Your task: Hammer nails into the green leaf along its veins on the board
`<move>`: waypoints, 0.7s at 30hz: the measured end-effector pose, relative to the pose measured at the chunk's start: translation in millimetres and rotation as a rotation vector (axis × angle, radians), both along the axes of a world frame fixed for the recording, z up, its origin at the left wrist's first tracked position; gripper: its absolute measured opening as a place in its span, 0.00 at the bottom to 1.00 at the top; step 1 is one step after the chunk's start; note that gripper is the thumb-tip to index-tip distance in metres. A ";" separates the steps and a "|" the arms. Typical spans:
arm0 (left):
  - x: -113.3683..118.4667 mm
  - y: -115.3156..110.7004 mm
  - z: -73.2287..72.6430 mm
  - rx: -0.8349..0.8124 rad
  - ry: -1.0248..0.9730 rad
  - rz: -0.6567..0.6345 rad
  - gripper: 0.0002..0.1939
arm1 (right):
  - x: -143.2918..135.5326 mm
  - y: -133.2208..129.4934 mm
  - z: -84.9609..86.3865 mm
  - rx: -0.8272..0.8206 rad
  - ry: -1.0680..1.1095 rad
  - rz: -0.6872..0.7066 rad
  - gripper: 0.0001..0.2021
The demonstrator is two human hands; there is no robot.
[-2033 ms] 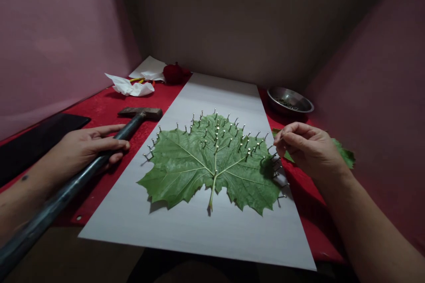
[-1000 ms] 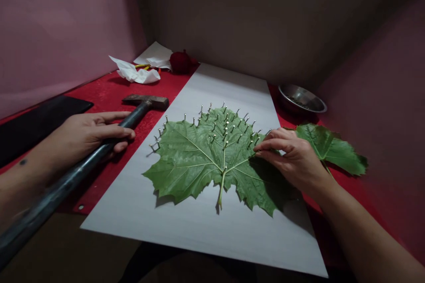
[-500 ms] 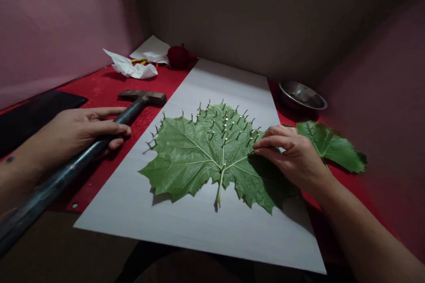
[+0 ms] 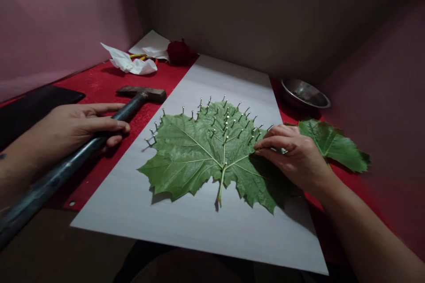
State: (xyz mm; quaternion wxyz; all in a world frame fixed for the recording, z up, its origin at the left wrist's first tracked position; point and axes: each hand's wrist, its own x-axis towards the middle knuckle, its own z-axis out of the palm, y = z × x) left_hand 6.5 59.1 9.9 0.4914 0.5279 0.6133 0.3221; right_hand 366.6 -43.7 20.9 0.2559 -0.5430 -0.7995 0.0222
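A large green leaf (image 4: 186, 154) lies on a long white board (image 4: 133, 225), with many nails (image 4: 227, 117) standing upright along its upper edge and midrib. My left hand (image 4: 89, 126) is wrapped round the handle of a hammer (image 4: 133, 108), left of the board; the hammer's head points away from me. At the leaf's right part, my right hand (image 4: 288, 150) has thumb and fingers pinched together close to the leaf surface. Whatever lies between those fingertips is too small to make out. That hand and its shadow hide part of the leaf's right lobe.
On the red table (image 4: 96, 79) are crumpled white paper (image 4: 133, 64), a red ball-like object (image 4: 178, 52) and a black flat object (image 4: 43, 104). A metal bowl (image 4: 307, 93) with small dark pieces and a second leaf (image 4: 335, 141) are on the right. Walls enclose the table.
The view has shifted slightly. Both hands keep nearly the same places, the left one on the hammer and the right one at the leaf.
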 end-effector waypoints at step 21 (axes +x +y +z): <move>2.8 -1.3 0.1 -0.011 -0.042 0.031 0.43 | 3.2 1.9 -0.9 -0.016 0.014 0.023 0.03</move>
